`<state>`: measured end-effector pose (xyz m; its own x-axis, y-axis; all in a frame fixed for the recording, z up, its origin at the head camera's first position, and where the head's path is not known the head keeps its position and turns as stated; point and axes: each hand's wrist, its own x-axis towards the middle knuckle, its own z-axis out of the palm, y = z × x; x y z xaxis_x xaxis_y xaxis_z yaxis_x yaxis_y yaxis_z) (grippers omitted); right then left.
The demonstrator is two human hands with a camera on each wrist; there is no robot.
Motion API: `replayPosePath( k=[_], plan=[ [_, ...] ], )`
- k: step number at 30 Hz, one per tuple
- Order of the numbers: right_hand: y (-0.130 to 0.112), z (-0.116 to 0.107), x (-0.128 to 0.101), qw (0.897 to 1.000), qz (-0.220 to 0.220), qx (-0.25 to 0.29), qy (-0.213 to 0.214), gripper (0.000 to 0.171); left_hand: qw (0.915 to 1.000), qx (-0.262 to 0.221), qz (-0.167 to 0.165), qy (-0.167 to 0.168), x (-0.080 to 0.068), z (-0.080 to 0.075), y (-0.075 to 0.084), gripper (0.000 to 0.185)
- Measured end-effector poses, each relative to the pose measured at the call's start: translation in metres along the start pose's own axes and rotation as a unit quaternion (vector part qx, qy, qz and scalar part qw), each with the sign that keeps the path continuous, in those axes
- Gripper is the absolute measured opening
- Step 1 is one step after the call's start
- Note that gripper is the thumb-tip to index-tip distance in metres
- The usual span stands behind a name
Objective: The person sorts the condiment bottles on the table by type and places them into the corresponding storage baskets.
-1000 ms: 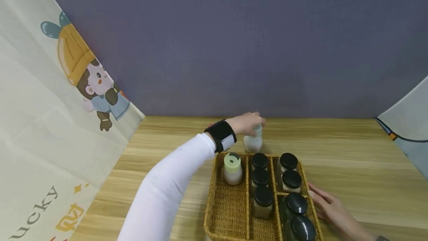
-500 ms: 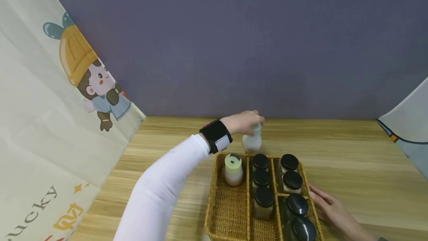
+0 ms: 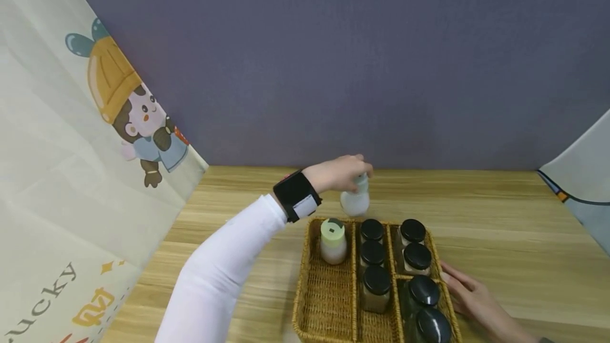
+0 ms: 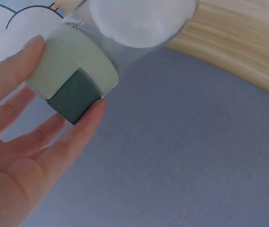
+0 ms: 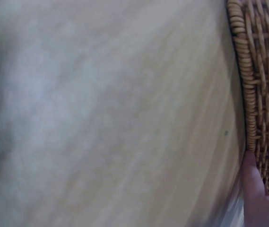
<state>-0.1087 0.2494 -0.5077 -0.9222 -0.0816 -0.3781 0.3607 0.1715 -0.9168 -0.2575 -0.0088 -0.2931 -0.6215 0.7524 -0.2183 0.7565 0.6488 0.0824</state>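
Above the table behind the wicker basket (image 3: 329, 300), my left hand (image 3: 337, 172) grips a clear seasoning shaker (image 3: 355, 203) with white contents. The left wrist view shows fingers and thumb around its pale green cap (image 4: 73, 56), which has a dark green flap; the shaker is tilted there. A similar shaker (image 3: 333, 242) with a light green cap stands in the basket's back left compartment. My right hand (image 3: 472, 295) rests against the basket's right side with extended fingers. In the right wrist view, one finger (image 5: 253, 184) touches the woven wall; the other fingers are mostly hidden.
Several black-lidded jars (image 3: 375, 285) stand in the basket's middle and right compartments. The wooden table (image 3: 505, 226) ends at a dark blue-grey wall panel (image 3: 357, 68). A printed white cloth (image 3: 71, 173) hangs at the left, another (image 3: 591, 173) at the right.
My left hand has moved a little to the left with the shaker in its grip. The right hand and the basket have stayed put.
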Motion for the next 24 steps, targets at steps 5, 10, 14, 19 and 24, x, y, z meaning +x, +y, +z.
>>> replayPosePath(
  k=[5,10,14,19,24],
  plan=[
    [0.002,0.002,-0.002,1.000,-0.002,0.001,-0.001,0.058,0.9999,-0.007,0.008,0.013,-0.011,-0.003,0.001,0.041],
    [0.003,0.004,-0.004,1.000,-0.004,0.003,-0.001,0.059,0.9997,-0.007,0.009,0.020,-0.022,-0.009,0.004,0.041],
    [0.004,0.005,-0.006,1.000,0.005,0.005,0.000,0.063,0.9997,-0.009,0.010,0.022,-0.032,-0.015,0.008,0.040],
    [0.004,0.008,-0.009,1.000,0.002,0.002,0.004,0.057,0.9992,-0.017,0.018,0.030,-0.045,-0.020,0.012,0.039],
    [0.005,0.011,-0.012,1.000,0.002,0.001,0.010,0.058,0.9991,-0.024,0.028,0.021,-0.056,-0.022,0.019,0.039]
  ],
)
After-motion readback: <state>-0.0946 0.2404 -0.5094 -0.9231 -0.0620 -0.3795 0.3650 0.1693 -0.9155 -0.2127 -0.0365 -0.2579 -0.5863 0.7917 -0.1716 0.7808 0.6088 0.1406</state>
